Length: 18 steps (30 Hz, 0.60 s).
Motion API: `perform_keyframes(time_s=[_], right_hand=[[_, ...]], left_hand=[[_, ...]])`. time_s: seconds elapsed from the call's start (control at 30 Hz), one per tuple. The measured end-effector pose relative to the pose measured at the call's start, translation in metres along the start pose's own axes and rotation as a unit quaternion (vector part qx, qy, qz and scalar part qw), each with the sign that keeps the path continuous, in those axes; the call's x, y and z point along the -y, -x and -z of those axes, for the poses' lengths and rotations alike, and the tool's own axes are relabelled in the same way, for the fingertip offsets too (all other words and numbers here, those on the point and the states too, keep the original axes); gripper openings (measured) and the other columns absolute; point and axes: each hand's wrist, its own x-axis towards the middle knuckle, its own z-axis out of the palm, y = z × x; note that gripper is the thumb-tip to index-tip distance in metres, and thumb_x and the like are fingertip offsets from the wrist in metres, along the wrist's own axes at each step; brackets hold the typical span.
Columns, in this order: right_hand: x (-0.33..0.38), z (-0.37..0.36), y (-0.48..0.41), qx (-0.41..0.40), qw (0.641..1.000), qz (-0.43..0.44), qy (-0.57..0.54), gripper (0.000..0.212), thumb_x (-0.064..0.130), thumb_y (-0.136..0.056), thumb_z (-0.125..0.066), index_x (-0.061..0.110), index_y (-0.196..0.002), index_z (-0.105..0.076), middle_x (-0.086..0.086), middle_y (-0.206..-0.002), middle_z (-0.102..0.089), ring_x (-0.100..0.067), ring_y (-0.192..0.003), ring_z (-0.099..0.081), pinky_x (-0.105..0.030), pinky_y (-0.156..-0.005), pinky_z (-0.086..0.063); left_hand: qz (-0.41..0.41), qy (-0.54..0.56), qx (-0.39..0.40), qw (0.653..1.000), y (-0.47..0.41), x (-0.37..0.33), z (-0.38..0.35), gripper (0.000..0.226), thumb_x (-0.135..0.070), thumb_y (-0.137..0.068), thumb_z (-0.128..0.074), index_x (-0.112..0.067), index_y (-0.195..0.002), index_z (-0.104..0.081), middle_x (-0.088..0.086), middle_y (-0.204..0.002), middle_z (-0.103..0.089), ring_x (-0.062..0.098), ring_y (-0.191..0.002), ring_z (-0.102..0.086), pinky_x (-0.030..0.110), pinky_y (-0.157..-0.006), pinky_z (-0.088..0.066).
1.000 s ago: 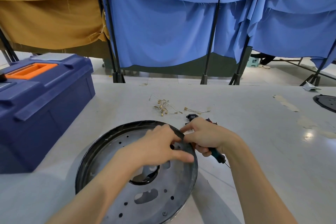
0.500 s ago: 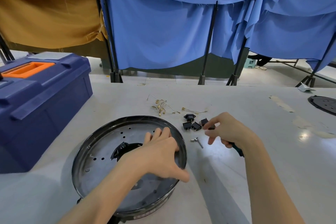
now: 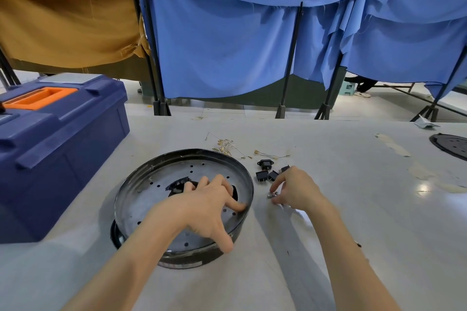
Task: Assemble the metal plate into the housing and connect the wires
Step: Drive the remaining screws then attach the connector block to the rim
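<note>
Round black housing [image 3: 141, 212] sits on the grey table [image 3: 341, 222], lower centre of view. Perforated metal plate [image 3: 156, 189] lies inside the housing rim, roughly level, with a dark opening near its middle.

Left hand [image 3: 204, 207] rests palm-down on the plate, fingers spread: fingertips reach into the central opening at the hand's 12 o'clock, forefinger presses the plate near the rim at 3 o'clock, thumb hooks over the housing's near edge at 6 o'clock. Hand spread flat, not closed around anything.

Right hand [image 3: 295, 189] is on the table just off the housing's 3 o'clock side, apart from the rim. Thumb and forefinger are pinched on a small metal screw [image 3: 272, 194] at table level. Whether the screw is lifted or still touching the surface: cannot tell.

Black plug sockets [image 3: 266, 170], several, lie in a cluster at 11 o'clock of the right hand, just beyond the fingertips. Thin wires with gold terminals [image 3: 227, 148] lie loose at the housing's 1 o'clock, near but apart from the rim.

Blue toolbox with an orange handle [image 3: 58, 139] stands at the housing's 10 o'clock. A second black disc [image 3: 451, 145] lies at the table's far right edge, partly cut off. Blue curtains [image 3: 227, 45] hang behind the table.
</note>
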Motion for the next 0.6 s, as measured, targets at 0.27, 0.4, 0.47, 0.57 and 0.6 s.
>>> perform_keyframes(time_s=[0.27,0.4,0.47,0.57,0.6], right_hand=[[0.005,-0.004,0.000,-0.006,1.000,-0.001,0.015,0.025,0.014,-0.071,-0.080,0.031,-0.065,-0.062,0.001,-0.083,-0.066,-0.023,-0.091,-0.062,-0.026,-0.066,-0.043],[0.007,-0.005,0.000,-0.017,1.000,0.003,0.022,0.027,0.013,-0.074,-0.077,0.030,-0.060,-0.060,-0.001,-0.088,-0.067,-0.025,-0.094,-0.062,-0.026,-0.063,-0.041],[0.007,-0.006,0.000,-0.019,0.999,0.006,0.026,0.029,0.012,-0.074,-0.074,0.030,-0.058,-0.059,0.001,-0.084,-0.065,-0.025,-0.092,-0.062,-0.025,-0.060,-0.040],[0.009,-0.005,0.002,-0.016,0.999,0.012,0.027,0.026,0.010,-0.075,-0.072,0.028,-0.061,-0.060,0.001,-0.082,-0.066,-0.024,-0.086,-0.063,-0.025,-0.060,-0.041],[0.009,-0.002,0.002,-0.018,0.999,0.015,0.026,0.023,0.009,-0.076,-0.071,0.026,-0.064,-0.061,0.001,-0.081,-0.066,-0.022,-0.082,-0.062,-0.025,-0.061,-0.042]], left_hand=[[0.004,0.014,0.006,1.000,-0.001,0.000,0.000,0.077,-0.038,-0.066,-0.079,-0.044,-0.136,-0.047,-0.010,-0.122,-0.028,0.015,-0.099,-0.024,0.032,-0.084,-0.024],[0.015,0.021,0.003,1.000,0.000,-0.001,0.000,0.077,-0.038,-0.067,-0.080,-0.042,-0.136,-0.048,-0.009,-0.118,-0.028,0.015,-0.093,-0.022,0.032,-0.083,-0.024],[0.019,0.008,-0.005,1.000,0.001,-0.003,-0.002,0.077,-0.042,-0.068,-0.078,-0.043,-0.138,-0.045,-0.007,-0.116,-0.029,0.016,-0.093,-0.022,0.032,-0.084,-0.025],[0.023,-0.022,-0.039,0.999,0.002,-0.006,-0.011,0.080,-0.062,-0.067,-0.074,-0.042,-0.138,-0.045,-0.005,-0.115,-0.031,0.020,-0.104,-0.025,0.035,-0.095,-0.025],[0.024,-0.028,-0.057,0.998,0.003,-0.008,-0.015,0.080,-0.067,-0.065,-0.072,-0.040,-0.137,-0.047,-0.004,-0.115,-0.031,0.020,-0.107,-0.025,0.037,-0.097,-0.025]])
